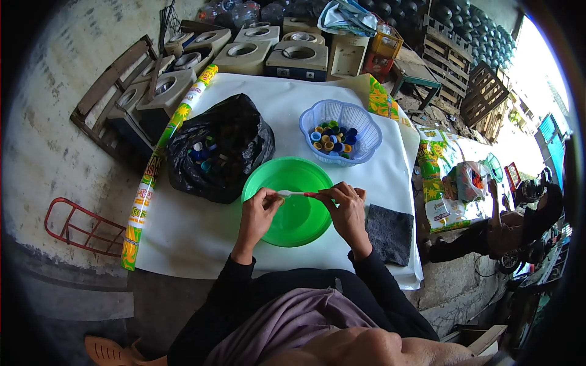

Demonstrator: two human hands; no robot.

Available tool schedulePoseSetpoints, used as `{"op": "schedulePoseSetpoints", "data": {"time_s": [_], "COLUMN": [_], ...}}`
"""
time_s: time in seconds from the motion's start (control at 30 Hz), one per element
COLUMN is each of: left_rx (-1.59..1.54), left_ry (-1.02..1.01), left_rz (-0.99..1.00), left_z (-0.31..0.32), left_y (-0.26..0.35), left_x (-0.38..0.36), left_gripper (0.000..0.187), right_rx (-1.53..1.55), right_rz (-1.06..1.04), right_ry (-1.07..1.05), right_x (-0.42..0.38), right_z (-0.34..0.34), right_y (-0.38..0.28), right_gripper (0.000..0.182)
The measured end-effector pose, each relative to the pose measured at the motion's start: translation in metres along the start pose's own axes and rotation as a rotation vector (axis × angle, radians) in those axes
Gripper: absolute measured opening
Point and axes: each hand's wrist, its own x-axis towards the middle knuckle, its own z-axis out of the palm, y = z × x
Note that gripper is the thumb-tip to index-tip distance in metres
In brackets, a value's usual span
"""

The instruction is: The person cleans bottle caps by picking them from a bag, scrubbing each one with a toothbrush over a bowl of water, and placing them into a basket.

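Observation:
Above a green basin point(293, 235), both hands hold the two ends of a slim white and red stick point(299, 194), whose exact kind I cannot make out. Its white, wider end lies in the closed fingers of my left hand point(260, 210). The fingers of my right hand point(345, 210) pinch its red end. Left of the basin stands an open black plastic bag point(250, 131) with bottle caps point(207, 152) inside. Behind the basin, to the right, a light blue plastic basket point(366, 131) holds several blue, yellow and green caps point(332, 137).
A dark folded cloth point(389, 235) lies at my right on the white-covered table point(183, 238). A printed roll point(146, 189) runs along the left edge. Beige machine housings point(244, 55) stand behind, a red metal rack point(82, 226) at left. Another person point(513, 226) works at a side table.

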Motion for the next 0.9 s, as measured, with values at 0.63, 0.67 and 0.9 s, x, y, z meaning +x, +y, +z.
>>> {"op": "schedulePoseSetpoints", "data": {"time_s": [0.63, 0.67, 0.9], "left_rx": [-0.027, -0.051, -0.106], "left_ry": [-0.016, -0.014, -0.040], "left_rz": [0.031, 0.011, -0.099], "left_z": [0.001, 0.000, -0.011], "left_y": [-0.012, -0.011, -0.010], "left_x": [0.001, 0.001, 0.005], "left_gripper": [0.030, 0.030, 0.033], "right_rx": [-0.042, -0.027, -0.120], "right_rz": [-0.010, -0.010, 0.000], "right_ry": [-0.007, -0.031, -0.071], "right_x": [-0.001, -0.003, -0.003], "right_z": [0.000, 0.000, 0.007], "right_y": [-0.003, -0.003, 0.004], "right_gripper": [0.014, 0.014, 0.016]}}
